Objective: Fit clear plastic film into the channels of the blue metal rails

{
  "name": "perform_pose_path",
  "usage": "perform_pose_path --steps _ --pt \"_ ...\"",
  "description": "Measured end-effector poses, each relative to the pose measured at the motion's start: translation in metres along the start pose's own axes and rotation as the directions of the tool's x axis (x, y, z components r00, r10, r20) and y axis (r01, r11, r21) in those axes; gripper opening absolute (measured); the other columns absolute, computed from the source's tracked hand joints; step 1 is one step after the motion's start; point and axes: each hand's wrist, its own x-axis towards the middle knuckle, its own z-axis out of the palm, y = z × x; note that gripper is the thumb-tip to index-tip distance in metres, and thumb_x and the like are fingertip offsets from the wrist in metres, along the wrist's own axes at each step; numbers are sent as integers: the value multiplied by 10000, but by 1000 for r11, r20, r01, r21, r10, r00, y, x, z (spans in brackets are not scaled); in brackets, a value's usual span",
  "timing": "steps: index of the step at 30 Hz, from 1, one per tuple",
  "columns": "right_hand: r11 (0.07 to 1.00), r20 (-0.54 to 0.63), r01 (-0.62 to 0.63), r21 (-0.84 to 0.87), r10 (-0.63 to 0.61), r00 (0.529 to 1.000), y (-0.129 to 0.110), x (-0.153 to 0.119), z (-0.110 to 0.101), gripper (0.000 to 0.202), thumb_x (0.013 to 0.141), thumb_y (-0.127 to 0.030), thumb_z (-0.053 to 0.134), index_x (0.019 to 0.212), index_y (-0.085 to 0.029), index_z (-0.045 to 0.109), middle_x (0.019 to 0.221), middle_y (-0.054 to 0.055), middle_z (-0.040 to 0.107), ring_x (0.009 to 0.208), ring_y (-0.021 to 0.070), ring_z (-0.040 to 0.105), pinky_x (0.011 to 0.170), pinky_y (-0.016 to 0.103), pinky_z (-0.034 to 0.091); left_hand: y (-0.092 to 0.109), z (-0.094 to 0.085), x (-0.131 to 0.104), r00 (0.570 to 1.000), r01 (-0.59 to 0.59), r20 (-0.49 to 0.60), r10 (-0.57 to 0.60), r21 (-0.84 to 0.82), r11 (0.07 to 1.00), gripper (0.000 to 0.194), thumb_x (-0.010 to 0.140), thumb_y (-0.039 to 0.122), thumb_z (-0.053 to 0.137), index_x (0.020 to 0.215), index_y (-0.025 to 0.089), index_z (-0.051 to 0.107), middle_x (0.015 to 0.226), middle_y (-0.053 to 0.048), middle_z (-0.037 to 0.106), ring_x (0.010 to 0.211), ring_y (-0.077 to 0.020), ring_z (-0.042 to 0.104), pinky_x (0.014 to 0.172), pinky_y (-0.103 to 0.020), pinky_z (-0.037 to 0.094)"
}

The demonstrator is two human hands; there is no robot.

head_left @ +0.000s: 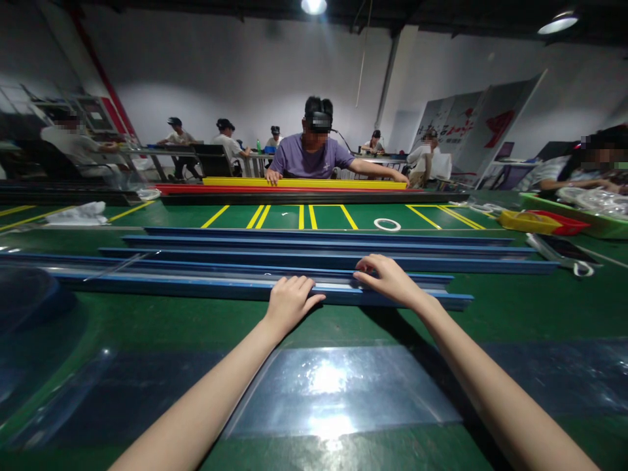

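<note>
Several long blue U-shaped channels lie side by side across the green table. The nearest blue channel has a pale inner floor. My left hand rests on its near wall, with the fingers hooked over the rim and the thumb lying to the right along the edge. Nearer the channel's right end is my right hand, its fingers bent and the thumb apart from them, above the inner floor by the far wall. I see nothing between those fingers. A clear plastic sheet lies under my forearms.
Across the table a person in purple handles a yellow strip beside red and black strips. A white ring, a phone and coloured trays lie farther off. A transparent curled sheet is at left.
</note>
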Motion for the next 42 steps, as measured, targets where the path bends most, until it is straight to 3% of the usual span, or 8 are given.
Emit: perform_pose_path --steps 2,5,16,24,29,37,42 --pt "997 115 8 82 -17 993 -11 1 1 293 784 -432 482 819 -167 602 751 38 614 677 146 542 609 229 384 0 1 0 1000 0 -9 0 0 1000 337 834 483 410 786 182 553 733 -4 620 701 -152 544 619 -278 291" --pt "997 215 33 76 -49 975 -20 1 7 238 730 -400 564 766 -169 609 715 26 611 634 132 527 564 212 349 0 1 -1 1000 4 -25 -4 12 1000 344 826 487 424 756 174 550 705 -6 612 680 -151 536 614 -276 290" --pt "993 241 61 -100 -35 970 -27 1 7 160 739 -327 568 728 -173 611 703 39 636 622 134 539 525 209 281 1 1 0 998 1 -59 3 64 998 371 815 502 426 685 169 530 648 -10 579 643 -154 516 605 -278 296" --pt "952 317 121 -282 -27 948 -34 1 1 177 775 -317 518 793 -185 634 825 72 668 767 182 597 548 222 288 -2 -1 -1 998 -35 -47 36 19 999 338 814 486 440 792 168 551 710 -21 602 673 -161 535 621 -274 319" --pt "928 363 184 -323 -58 930 -35 1 -5 170 771 -276 499 821 -200 641 841 69 672 754 191 606 536 229 290 -2 -2 -1 994 -73 -84 75 29 997 303 833 439 440 851 157 548 739 -27 605 688 -162 539 621 -272 326" --pt "962 448 107 -250 17 894 -8 -5 -27 155 679 -274 563 753 -204 681 736 52 677 678 190 601 519 232 319 -1 -4 -1 994 -84 -66 88 64 994 352 831 474 417 867 154 559 732 -37 605 689 -169 536 621 -289 317" --pt "983 505 -54 -175 137 852 20 -10 -39 174 622 -259 606 760 -203 695 747 35 684 691 184 601 565 232 375 0 -5 0 996 -90 -22 92 55 994 365 832 486 403 850 159 563 737 -43 602 707 -174 532 634 -297 307"
